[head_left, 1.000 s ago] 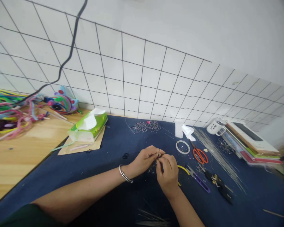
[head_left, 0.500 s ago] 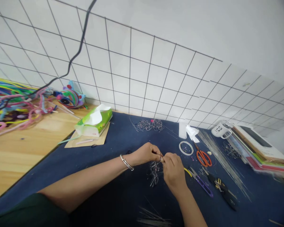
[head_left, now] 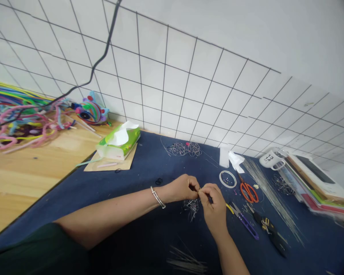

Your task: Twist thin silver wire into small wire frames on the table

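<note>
My left hand [head_left: 184, 188], with a silver bangle on its wrist, is closed in a pinch over the dark blue cloth. A tangled bunch of thin wires [head_left: 191, 209] hangs just below its fingers, the gripped end hidden by them. Fingertip to fingertip with it, my right hand [head_left: 213, 201] is also closed in a pinch. What lies between the right fingertips is too small to make out. Loose cut wires [head_left: 186, 261] lie on the cloth nearer to me.
Right of my hands lie orange-handled scissors [head_left: 249, 192], purple snips [head_left: 248, 225], black pliers [head_left: 271, 231], a ring of clear line [head_left: 227, 179] and long straight wires [head_left: 272, 196]. Farther back are coiled wires [head_left: 177, 149], a tissue pack [head_left: 119, 142], a white mug [head_left: 271, 159] and stacked books [head_left: 318, 179].
The view has shifted slightly. My right hand's fingers have turned, opening a gap between thumb and index base. The wire bunch has risen slightly and hangs closer under my left hand.
</note>
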Demonstrator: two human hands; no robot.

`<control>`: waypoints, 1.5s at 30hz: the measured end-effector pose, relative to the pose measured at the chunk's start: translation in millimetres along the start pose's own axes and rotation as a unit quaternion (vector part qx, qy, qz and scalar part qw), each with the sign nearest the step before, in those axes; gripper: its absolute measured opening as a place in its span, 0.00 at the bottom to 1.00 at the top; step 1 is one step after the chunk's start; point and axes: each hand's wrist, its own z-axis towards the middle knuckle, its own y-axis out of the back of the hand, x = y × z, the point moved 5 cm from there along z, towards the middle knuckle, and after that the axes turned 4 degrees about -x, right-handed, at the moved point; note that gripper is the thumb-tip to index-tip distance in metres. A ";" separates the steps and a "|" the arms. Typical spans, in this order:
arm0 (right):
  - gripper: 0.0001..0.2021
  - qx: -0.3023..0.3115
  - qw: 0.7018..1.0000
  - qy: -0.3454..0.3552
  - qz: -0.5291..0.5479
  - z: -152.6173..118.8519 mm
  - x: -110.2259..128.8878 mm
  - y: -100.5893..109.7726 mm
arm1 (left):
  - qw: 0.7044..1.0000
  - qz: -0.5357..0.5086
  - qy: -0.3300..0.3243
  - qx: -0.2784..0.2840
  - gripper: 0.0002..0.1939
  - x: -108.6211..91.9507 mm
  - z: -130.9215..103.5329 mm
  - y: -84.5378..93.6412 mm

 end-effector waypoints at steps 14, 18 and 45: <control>0.05 -0.043 0.990 0.072 -0.115 -5.3 -1.6 2.6 | 0.953 0.242 -0.152 -0.103 0.04 -17.4 -7.5 0.9; 0.06 -0.035 0.988 0.063 -0.136 -6.5 -1.2 0.8 | 0.950 0.249 -0.169 -0.086 0.05 -21.0 -8.9 -0.9; 0.05 -0.010 0.994 0.026 -0.108 -5.6 -3.1 -1.5 | 0.909 0.359 -0.211 -0.035 0.06 -22.8 -11.9 -7.5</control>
